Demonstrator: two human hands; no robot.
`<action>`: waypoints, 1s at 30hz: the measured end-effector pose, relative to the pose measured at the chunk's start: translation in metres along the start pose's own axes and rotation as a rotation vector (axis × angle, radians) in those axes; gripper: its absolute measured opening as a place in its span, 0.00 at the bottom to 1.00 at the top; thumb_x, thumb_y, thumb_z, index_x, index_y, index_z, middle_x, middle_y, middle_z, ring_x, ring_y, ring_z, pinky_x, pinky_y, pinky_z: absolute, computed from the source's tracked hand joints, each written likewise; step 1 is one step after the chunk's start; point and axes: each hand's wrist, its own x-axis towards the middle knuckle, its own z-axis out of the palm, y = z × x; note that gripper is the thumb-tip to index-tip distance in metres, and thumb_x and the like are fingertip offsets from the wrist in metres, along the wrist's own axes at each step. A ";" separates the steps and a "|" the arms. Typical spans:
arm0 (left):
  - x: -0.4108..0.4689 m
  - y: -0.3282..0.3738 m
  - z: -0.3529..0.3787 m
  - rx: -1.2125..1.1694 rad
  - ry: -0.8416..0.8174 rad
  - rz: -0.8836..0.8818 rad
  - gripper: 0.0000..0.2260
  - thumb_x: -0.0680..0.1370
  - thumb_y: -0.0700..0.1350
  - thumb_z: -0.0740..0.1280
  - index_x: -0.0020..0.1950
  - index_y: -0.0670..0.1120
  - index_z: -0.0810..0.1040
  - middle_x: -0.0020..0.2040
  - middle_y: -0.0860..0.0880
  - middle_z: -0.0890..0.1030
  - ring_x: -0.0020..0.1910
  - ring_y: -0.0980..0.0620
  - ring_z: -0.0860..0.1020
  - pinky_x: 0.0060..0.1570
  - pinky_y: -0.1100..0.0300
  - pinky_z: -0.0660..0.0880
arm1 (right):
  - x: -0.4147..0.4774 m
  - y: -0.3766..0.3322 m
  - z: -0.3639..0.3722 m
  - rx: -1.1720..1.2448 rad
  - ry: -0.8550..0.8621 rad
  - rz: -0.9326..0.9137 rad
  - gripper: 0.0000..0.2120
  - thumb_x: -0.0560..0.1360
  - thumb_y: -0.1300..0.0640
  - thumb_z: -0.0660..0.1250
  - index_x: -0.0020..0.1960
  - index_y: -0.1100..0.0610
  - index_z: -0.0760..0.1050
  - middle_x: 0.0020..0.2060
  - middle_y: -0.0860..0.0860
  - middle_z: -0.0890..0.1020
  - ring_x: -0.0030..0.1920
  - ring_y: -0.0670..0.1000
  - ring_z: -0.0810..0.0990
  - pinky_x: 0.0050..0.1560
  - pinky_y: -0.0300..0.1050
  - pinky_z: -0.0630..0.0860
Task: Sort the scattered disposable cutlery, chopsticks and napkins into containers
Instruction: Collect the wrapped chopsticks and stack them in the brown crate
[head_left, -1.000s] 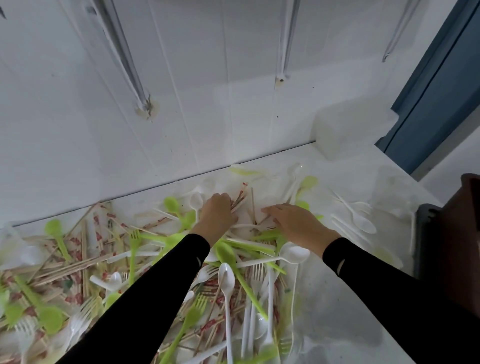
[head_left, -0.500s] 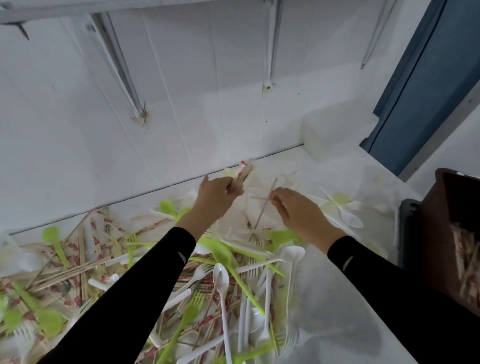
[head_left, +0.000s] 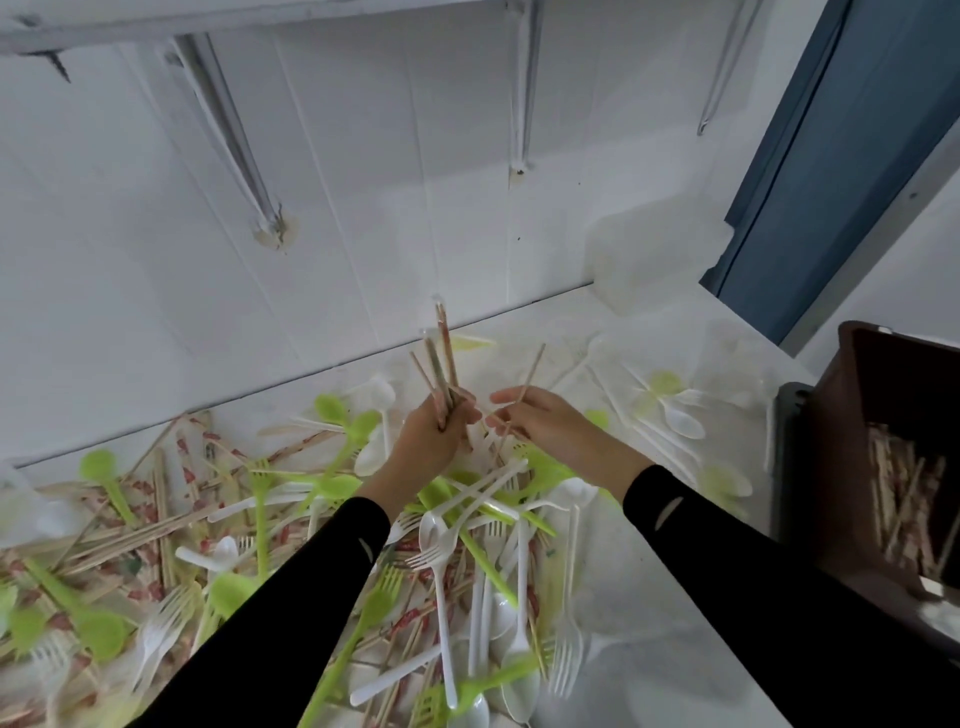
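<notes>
"Wooden sticks first. What am I holding?"

"Your left hand (head_left: 431, 436), well left of the brown bin (head_left: 883, 395), is curled tight round a bundle of chopsticks (head_left: 441, 358), held upright so the ends line up. Your right hand (head_left: 540, 421), nearer the bin, pinches a single chopstick (head_left: 530, 374) in its fingertips, probably to add it to the bundle."

"Where do they go?"

"Likely that bin: loose chopsticks already lie inside. Left of it, under your forearms, spreads the pile (head_left: 467, 519) of green and white spoons, forks and wrapped chopsticks. Beyond the bin, against the wall, stands a clear tub (head_left: 649, 260)."
</notes>
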 end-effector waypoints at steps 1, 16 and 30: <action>0.000 -0.002 0.000 0.001 -0.006 0.004 0.09 0.82 0.39 0.62 0.49 0.50 0.78 0.41 0.51 0.83 0.42 0.45 0.82 0.47 0.46 0.80 | 0.000 0.002 0.005 -0.099 -0.033 -0.001 0.10 0.81 0.61 0.60 0.59 0.61 0.76 0.41 0.48 0.81 0.40 0.43 0.80 0.46 0.34 0.74; -0.052 0.030 -0.029 0.280 0.060 -0.051 0.15 0.79 0.54 0.65 0.40 0.44 0.74 0.28 0.51 0.70 0.25 0.54 0.69 0.28 0.62 0.70 | -0.048 0.001 -0.009 -0.357 0.356 -0.410 0.11 0.84 0.55 0.55 0.50 0.58 0.75 0.29 0.46 0.70 0.27 0.48 0.66 0.29 0.38 0.65; -0.129 -0.004 -0.008 0.507 0.071 -0.074 0.13 0.72 0.52 0.75 0.43 0.49 0.73 0.35 0.51 0.77 0.35 0.50 0.75 0.33 0.57 0.67 | -0.110 0.078 0.011 -0.882 0.118 -0.067 0.15 0.76 0.45 0.66 0.58 0.50 0.68 0.42 0.47 0.79 0.46 0.52 0.79 0.44 0.46 0.73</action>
